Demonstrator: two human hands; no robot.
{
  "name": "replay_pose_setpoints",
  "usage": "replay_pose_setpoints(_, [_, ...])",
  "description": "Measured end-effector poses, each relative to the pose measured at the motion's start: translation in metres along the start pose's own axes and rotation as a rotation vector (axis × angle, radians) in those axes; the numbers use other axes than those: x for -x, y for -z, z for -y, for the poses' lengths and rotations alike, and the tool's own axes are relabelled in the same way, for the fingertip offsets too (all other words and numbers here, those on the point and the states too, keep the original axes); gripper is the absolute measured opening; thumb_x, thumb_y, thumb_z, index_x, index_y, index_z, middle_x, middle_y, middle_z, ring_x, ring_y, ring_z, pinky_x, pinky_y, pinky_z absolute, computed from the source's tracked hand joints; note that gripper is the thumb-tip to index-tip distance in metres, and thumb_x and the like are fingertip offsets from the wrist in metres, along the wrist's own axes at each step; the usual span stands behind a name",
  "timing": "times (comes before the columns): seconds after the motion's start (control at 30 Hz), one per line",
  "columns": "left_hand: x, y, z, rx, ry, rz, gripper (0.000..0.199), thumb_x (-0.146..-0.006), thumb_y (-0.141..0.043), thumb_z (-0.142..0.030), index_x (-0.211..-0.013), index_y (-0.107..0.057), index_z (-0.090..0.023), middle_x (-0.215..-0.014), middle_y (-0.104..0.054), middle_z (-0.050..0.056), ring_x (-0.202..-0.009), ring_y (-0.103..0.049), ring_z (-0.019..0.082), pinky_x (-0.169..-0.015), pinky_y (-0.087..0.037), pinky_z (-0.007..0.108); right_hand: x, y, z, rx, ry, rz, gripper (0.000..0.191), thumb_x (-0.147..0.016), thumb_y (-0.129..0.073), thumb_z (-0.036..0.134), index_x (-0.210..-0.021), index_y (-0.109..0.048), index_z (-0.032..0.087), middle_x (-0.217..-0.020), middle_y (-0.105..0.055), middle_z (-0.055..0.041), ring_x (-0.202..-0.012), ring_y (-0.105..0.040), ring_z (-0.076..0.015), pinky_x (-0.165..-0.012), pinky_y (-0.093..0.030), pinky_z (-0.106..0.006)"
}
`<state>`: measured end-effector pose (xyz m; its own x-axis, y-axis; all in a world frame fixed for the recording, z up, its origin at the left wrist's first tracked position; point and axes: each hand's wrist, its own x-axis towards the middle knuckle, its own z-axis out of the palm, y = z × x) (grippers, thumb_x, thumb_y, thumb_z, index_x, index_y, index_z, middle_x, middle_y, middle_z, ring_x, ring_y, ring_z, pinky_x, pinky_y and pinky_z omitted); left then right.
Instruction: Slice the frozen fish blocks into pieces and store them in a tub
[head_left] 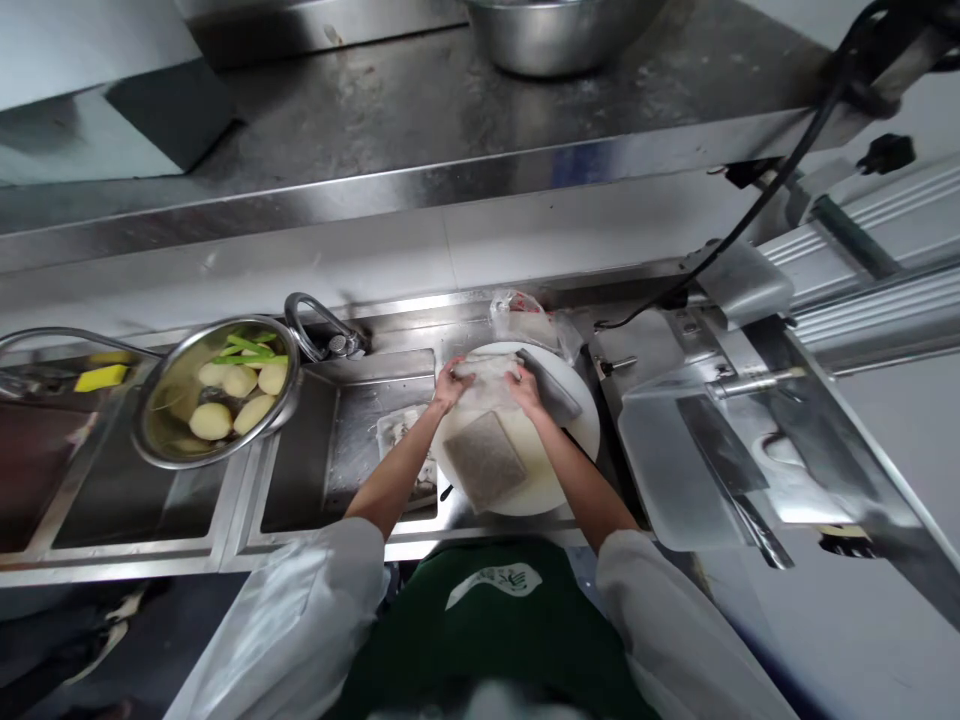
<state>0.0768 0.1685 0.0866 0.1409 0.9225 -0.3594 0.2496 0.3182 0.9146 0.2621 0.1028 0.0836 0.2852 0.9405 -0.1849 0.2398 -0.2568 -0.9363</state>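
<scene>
Far left, we see a metal bowl [159, 455] bridging the sink divider, probably so its potatoes [211, 421] and green stalks [244, 345] stay in easy reach. Beside it, a faucet [337, 345] and a sink [352, 420] with a plastic tray [386, 440] in it.

Our left hand [452, 383] has its fingers curled on the left end of a pale, limp piece [491, 385], over the far part of a round board [536, 490]. Right hand [523, 388] has its fingers closed on the other end. Two-ended grip likely stops it sagging or tearing. A grey-brown square slab [485, 460] lies flat on the board, near side.

Wide blade [551, 385] lies on the board just right of the piece, likely parked within reach. Clear bag [532, 325] behind the board; cleaver [720, 450] over at far right.

Hidden or unclear: we can't tell what the piece or slab is made of. Fingertips under the piece are out of sight, tray contents are partly behind our left forearm, bag contents blurred. Steel basin [547, 40] up top is cut off.
</scene>
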Motion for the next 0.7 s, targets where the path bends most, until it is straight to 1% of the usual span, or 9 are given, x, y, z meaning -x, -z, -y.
replay_pose_setpoints(0.07, [-0.002, 0.001, 0.013, -0.086, -0.12, 0.005, 0.055, -0.083, -0.076, -0.02, -0.135, -0.06, -0.015, -0.106, -0.074, 0.006, -0.084, -0.067, 0.013, -0.077, -0.055, 0.023, -0.002, -0.005, -0.015, 0.019, -0.067, -0.069, 0.015, -0.092, -0.057, 0.03, -0.101, -0.059, 0.018, -0.092, -0.068, -0.0058, -0.096, -0.064, -0.0213, -0.089, -0.053, -0.035])
replay_pose_setpoints(0.13, [-0.004, 0.006, 0.016, -0.153, -0.206, 0.019, 0.045, -0.086, -0.068, -0.017, -0.131, -0.065, -0.015, -0.124, -0.072, 0.009, -0.098, -0.068, 0.016, -0.083, -0.054, 0.023, 0.002, -0.008, -0.027, 0.039, -0.117, -0.139, 0.021, -0.09, -0.057, 0.028, -0.109, -0.06, 0.018, -0.098, -0.069, -0.006, -0.095, -0.065, -0.0203, -0.089, -0.053, -0.033])
replay_pose_setpoints(0.23, [-0.011, 0.011, 0.009, -0.195, -0.219, 0.025, 0.04, -0.089, -0.063, -0.021, -0.129, -0.069, -0.014, -0.134, -0.07, 0.011, -0.104, -0.069, 0.019, -0.081, -0.055, 0.024, 0.012, -0.011, -0.038, 0.06, -0.157, -0.208, 0.032, -0.089, -0.055, 0.032, -0.117, -0.059, 0.017, -0.101, -0.069, -0.0057, -0.09, -0.066, -0.0179, -0.085, -0.053, -0.029])
replay_pose_setpoints(0.43, [-0.016, 0.01, -0.004, -0.289, -0.296, 0.052, 0.037, -0.089, -0.061, -0.018, -0.124, -0.073, -0.013, -0.128, -0.071, 0.014, -0.116, -0.066, 0.024, -0.093, -0.055, 0.029, 0.019, -0.006, -0.036, 0.172, -0.177, -0.209, 0.037, -0.093, -0.051, 0.036, -0.122, -0.059, 0.015, -0.091, -0.068, -0.0037, -0.084, -0.063, -0.0181, -0.08, -0.05, -0.027])
replay_pose_setpoints(0.5, [-0.013, 0.013, -0.003, -0.391, -0.305, -0.034, 0.038, -0.088, -0.062, -0.018, -0.125, -0.073, -0.014, -0.126, -0.069, 0.014, -0.114, -0.066, 0.024, -0.099, -0.054, 0.031, 0.021, 0.001, -0.03, 0.269, -0.2, -0.204, 0.036, -0.094, -0.053, 0.035, -0.125, -0.061, 0.018, -0.089, -0.07, -0.0034, -0.083, -0.063, -0.0198, -0.081, -0.05, -0.029])
replay_pose_setpoints(0.6, [0.0, 0.027, 0.005, -0.535, -0.271, -0.306, 0.035, -0.092, -0.058, -0.018, -0.123, -0.073, -0.015, -0.12, -0.066, 0.014, -0.108, -0.065, 0.024, -0.103, -0.05, 0.034, 0.037, 0.008, -0.02, 0.467, -0.175, -0.245, 0.036, -0.099, -0.052, 0.031, -0.132, -0.061, 0.021, -0.098, -0.074, -0.0069, -0.087, -0.066, -0.0232, -0.084, -0.048, -0.032])
replay_pose_setpoints(0.63, [0.01, 0.033, 0.01, -0.569, -0.25, -0.359, 0.032, -0.094, -0.055, -0.02, -0.119, -0.074, -0.015, -0.115, -0.067, 0.014, -0.104, -0.065, 0.024, -0.101, -0.05, 0.034, 0.046, 0.007, -0.017, 0.519, -0.135, -0.257, 0.035, -0.101, -0.049, 0.029, -0.133, -0.061, 0.021, -0.104, -0.074, -0.0089, -0.092, -0.066, -0.0241, -0.086, -0.047, -0.033])
replay_pose_setpoints(0.67, [0.022, 0.039, 0.017, -0.598, -0.232, -0.358, 0.029, -0.096, -0.052, -0.021, -0.114, -0.075, -0.015, -0.108, -0.069, 0.012, -0.099, -0.066, 0.023, -0.098, -0.051, 0.033, 0.057, 0.005, -0.015, 0.562, -0.081, -0.247, 0.034, -0.103, -0.046, 0.028, -0.133, -0.062, 0.02, -0.109, -0.074, -0.0106, -0.097, -0.066, -0.0247, -0.087, -0.047, -0.033])
replay_pose_setpoints(0.7, [0.036, 0.044, 0.025, -0.626, -0.221, -0.299, 0.027, -0.097, -0.052, -0.024, -0.107, -0.075, -0.015, -0.1, -0.07, 0.011, -0.094, -0.065, 0.022, -0.093, -0.051, 0.032, 0.068, 0.001, -0.014, 0.601, -0.018, -0.198, 0.034, -0.105, -0.043, 0.027, -0.13, -0.064, 0.019, -0.112, -0.073, -0.0117, -0.1, -0.065, -0.0249, -0.089, -0.046, -0.033])
